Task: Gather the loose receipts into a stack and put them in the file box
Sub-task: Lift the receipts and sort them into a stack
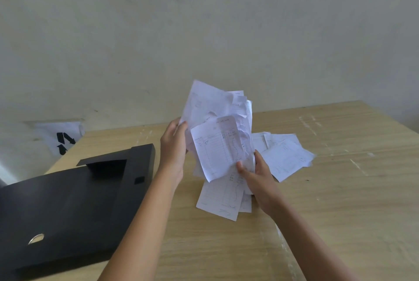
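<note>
A ragged bunch of white receipts (217, 122) is held upright above the wooden table (340, 190). My left hand (173, 147) grips the bunch at its left edge. My right hand (256, 176) pinches its lower right corner. Several more receipts (285, 156) lie loose on the table to the right, behind my right hand. Others (220, 201) lie flat under the held bunch. The black file box (68, 201) lies flat and closed at the left, its flap (102, 162) raised a little.
A pale wall runs behind the table. A white sheet with black arrows (61, 140) leans off the table's far left corner. Bare wood shows at the front and right of the table.
</note>
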Motion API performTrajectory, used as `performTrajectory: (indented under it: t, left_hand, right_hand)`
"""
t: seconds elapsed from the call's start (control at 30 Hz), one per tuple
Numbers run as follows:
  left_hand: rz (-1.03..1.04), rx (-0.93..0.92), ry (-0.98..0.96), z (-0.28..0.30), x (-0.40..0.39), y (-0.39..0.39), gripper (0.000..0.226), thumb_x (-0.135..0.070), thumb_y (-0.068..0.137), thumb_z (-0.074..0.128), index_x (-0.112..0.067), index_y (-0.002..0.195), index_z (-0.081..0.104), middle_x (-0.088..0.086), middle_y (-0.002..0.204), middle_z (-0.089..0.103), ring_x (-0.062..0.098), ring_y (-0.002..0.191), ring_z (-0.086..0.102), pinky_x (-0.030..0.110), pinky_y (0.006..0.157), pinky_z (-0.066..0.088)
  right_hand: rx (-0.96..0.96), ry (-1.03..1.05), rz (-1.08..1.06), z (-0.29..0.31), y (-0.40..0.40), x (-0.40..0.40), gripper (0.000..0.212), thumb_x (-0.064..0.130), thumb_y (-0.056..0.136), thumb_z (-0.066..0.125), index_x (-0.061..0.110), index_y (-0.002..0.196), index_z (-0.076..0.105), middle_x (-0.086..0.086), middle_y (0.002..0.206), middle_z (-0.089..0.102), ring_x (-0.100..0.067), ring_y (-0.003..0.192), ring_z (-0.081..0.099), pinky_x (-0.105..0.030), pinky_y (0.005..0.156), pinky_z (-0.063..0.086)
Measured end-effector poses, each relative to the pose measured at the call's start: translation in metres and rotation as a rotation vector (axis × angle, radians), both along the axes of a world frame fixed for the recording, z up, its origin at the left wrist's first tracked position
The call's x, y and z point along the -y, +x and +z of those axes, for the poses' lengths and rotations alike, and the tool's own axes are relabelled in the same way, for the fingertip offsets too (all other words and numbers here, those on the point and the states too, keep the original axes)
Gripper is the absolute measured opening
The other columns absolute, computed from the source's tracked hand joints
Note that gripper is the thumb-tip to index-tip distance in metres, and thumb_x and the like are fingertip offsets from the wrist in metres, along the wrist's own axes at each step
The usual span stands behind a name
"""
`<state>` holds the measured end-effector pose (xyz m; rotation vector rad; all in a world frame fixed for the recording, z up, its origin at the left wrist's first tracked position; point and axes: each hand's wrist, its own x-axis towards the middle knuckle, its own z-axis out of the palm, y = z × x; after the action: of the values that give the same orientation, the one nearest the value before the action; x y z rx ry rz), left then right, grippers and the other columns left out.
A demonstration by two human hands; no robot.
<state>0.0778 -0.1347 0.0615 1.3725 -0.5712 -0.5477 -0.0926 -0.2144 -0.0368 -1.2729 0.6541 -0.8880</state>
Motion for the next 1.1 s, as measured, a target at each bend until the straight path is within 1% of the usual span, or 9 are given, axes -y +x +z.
performTrajectory:
  t: [0.2, 0.33, 0.4, 0.47, 0.6, 0.7, 0.83, 0.97, 1.1]
  left_hand:
    - [-0.051, -0.086, 0.041, -0.012, -0.009, -0.012, 0.025, -0.042, 0.103, 0.051, -0.042, 0.102, 0.076, -0.018, 0.105, 0.077, 0.013, 0.112, 0.066, 0.042, 0.1, 0.051]
    - [-0.192, -0.083, 0.076, -0.027, -0.014, -0.022, 0.056, -0.075, 0.1, 0.024, -0.048, 0.119, 0.069, -0.014, 0.122, 0.075, 0.011, 0.124, 0.065, 0.044, 0.112, 0.046]
    - [-0.282, -0.036, 0.034, -0.03, -0.014, -0.025, 0.07, -0.084, 0.091, 0.021, -0.047, 0.134, 0.061, -0.014, 0.129, 0.073, 0.008, 0.124, 0.065, 0.038, 0.107, 0.049]
    - [-0.277, 0.146, 0.042, -0.03, -0.014, -0.028, 0.054, -0.072, 0.097, 0.034, -0.042, 0.131, 0.063, -0.015, 0.121, 0.075, 0.001, 0.112, 0.069, 0.025, 0.091, 0.055]
    - [-0.132, 0.252, 0.144, -0.029, -0.01, -0.025, 0.036, -0.045, 0.104, 0.054, -0.016, 0.086, 0.063, -0.02, 0.064, 0.067, -0.003, 0.062, 0.065, 0.013, 0.059, 0.05]
    - [-0.119, 0.148, 0.231, -0.036, -0.006, -0.017, 0.048, -0.057, 0.099, 0.057, -0.011, 0.086, 0.055, 0.005, 0.078, 0.057, 0.018, 0.076, 0.06, 0.034, 0.07, 0.053]
    - [-0.203, 0.019, 0.19, -0.039, -0.008, -0.015, 0.039, -0.055, 0.1, 0.058, -0.021, 0.089, 0.072, -0.001, 0.087, 0.071, 0.021, 0.084, 0.067, 0.037, 0.076, 0.053]
    - [-0.269, -0.036, 0.22, -0.035, -0.013, -0.02, 0.033, -0.06, 0.099, 0.055, -0.032, 0.101, 0.073, 0.001, 0.088, 0.064, 0.017, 0.067, 0.057, 0.029, 0.057, 0.043]
    - [-0.169, 0.094, 0.194, -0.035, -0.017, -0.024, 0.032, -0.051, 0.102, 0.057, -0.021, 0.106, 0.069, -0.001, 0.094, 0.073, 0.01, 0.079, 0.074, 0.035, 0.052, 0.062]
  right_hand:
    - [0.031, 0.025, -0.007, 0.002, 0.0, 0.0, 0.03, 0.018, 0.099, 0.064, 0.031, 0.125, 0.059, 0.005, 0.117, 0.073, -0.012, 0.104, 0.072, -0.031, 0.081, 0.06]
    - [0.09, 0.056, 0.0, 0.003, 0.003, 0.0, 0.032, 0.02, 0.099, 0.063, 0.032, 0.128, 0.059, 0.003, 0.12, 0.073, -0.017, 0.109, 0.071, -0.041, 0.09, 0.06]
    - [0.092, 0.052, 0.006, 0.004, 0.003, 0.0, 0.033, 0.02, 0.099, 0.063, 0.031, 0.13, 0.058, 0.001, 0.122, 0.072, -0.019, 0.111, 0.071, -0.043, 0.092, 0.059]
    - [0.061, 0.008, 0.015, 0.006, 0.001, 0.0, 0.031, 0.021, 0.1, 0.062, 0.029, 0.13, 0.058, 0.001, 0.123, 0.071, -0.019, 0.112, 0.07, -0.043, 0.092, 0.059]
    - [-0.005, -0.058, 0.044, 0.01, -0.005, 0.003, 0.026, 0.021, 0.1, 0.061, 0.024, 0.126, 0.06, -0.002, 0.121, 0.072, -0.02, 0.109, 0.071, -0.046, 0.094, 0.059]
    - [-0.05, -0.078, 0.062, 0.012, -0.01, 0.005, 0.021, 0.021, 0.101, 0.061, 0.023, 0.121, 0.063, -0.001, 0.118, 0.073, -0.021, 0.109, 0.072, -0.045, 0.094, 0.059]
    - [-0.025, -0.032, 0.134, 0.014, -0.016, 0.004, 0.022, 0.021, 0.102, 0.059, 0.017, 0.123, 0.064, -0.007, 0.119, 0.074, -0.027, 0.112, 0.071, -0.049, 0.095, 0.057]
    - [-0.014, 0.005, 0.199, 0.017, -0.018, 0.0, 0.028, 0.021, 0.1, 0.061, 0.019, 0.128, 0.06, -0.004, 0.122, 0.073, -0.025, 0.114, 0.07, -0.047, 0.095, 0.057]
    - [-0.042, -0.022, 0.196, 0.023, -0.021, 0.004, 0.033, 0.017, 0.097, 0.066, 0.016, 0.13, 0.059, -0.007, 0.122, 0.073, -0.027, 0.111, 0.072, -0.047, 0.093, 0.058]
